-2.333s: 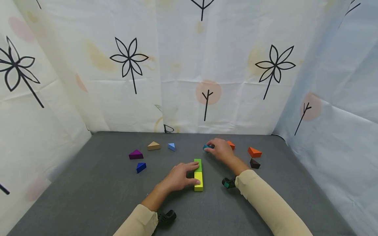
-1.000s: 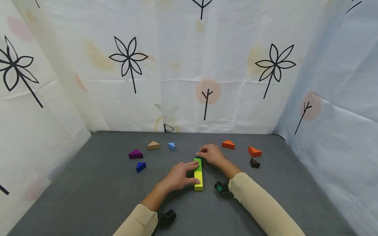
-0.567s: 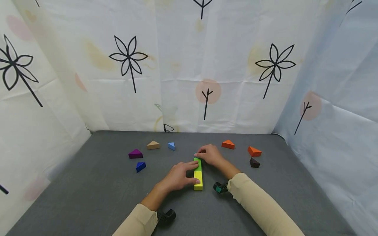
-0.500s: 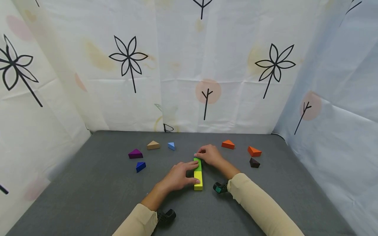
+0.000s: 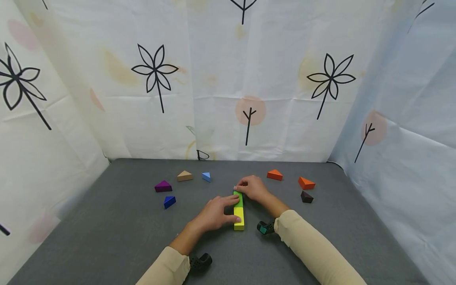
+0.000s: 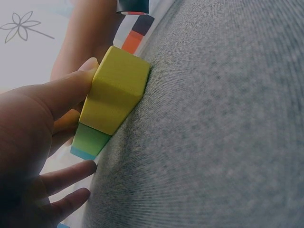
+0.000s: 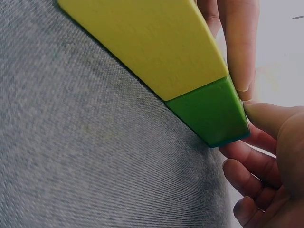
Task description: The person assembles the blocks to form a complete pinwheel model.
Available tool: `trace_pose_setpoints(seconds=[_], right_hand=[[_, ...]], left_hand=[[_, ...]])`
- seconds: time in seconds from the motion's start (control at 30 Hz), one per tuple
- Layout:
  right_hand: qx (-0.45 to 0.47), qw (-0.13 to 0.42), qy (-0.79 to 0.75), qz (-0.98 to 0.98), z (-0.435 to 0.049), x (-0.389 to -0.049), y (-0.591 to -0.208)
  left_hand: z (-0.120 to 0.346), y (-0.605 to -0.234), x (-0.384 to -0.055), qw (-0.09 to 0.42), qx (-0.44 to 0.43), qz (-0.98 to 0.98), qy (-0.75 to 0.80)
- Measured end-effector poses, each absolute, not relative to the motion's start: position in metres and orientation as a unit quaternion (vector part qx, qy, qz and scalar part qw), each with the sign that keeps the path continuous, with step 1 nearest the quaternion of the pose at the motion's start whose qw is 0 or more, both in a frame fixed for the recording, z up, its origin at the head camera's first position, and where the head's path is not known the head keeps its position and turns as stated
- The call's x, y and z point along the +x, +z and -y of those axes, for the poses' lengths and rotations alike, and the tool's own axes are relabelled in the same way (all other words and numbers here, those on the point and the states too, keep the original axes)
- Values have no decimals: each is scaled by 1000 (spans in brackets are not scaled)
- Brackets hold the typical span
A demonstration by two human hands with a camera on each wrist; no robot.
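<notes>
A yellow block [image 5: 239,219] and a green block [image 5: 240,201] lie end to end in a row on the grey table. My left hand [image 5: 215,213] rests on them from the left, thumb on the yellow block, a fingertip on the green one. In the left wrist view its other fingers [image 6: 71,175] are stretched out, apart from the blocks. At the green block's far end my right hand [image 5: 253,187] pinches a teal block [image 7: 232,141], which sits against that end. Most of the teal block is hidden by fingers and by the green block.
Triangular blocks lie around the row: purple [image 5: 163,186], dark blue [image 5: 169,202], tan [image 5: 185,176] and light blue [image 5: 206,177] to the left. Orange [image 5: 274,175], red-orange [image 5: 306,183] and dark brown [image 5: 306,197] ones lie to the right. A white printed cloth [image 5: 221,79] stands behind.
My right hand has brought the teal block left and nearer, up to the green block's far end. Over the last half second both hands stay nearly still.
</notes>
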State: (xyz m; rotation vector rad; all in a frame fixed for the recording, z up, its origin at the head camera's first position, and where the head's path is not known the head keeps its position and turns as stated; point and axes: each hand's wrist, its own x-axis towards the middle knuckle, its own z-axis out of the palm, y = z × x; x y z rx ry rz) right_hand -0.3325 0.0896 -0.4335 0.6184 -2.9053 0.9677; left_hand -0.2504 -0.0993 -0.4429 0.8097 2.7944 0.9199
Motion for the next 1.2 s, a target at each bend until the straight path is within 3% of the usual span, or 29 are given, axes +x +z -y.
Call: trace_pose_setpoints(seconds=[0.7, 1.0, 1.2], right_hand=[[205, 26, 308, 929, -123, -339, -403], [229, 98, 279, 927, -147, -349, -400], [201, 89, 275, 936, -163, -359, -400]], left_hand=[[98, -442, -250, 48, 256, -917, 300], [99, -442, -249, 49, 255, -918, 300], [98, -442, -249, 53, 254, -919, 297]])
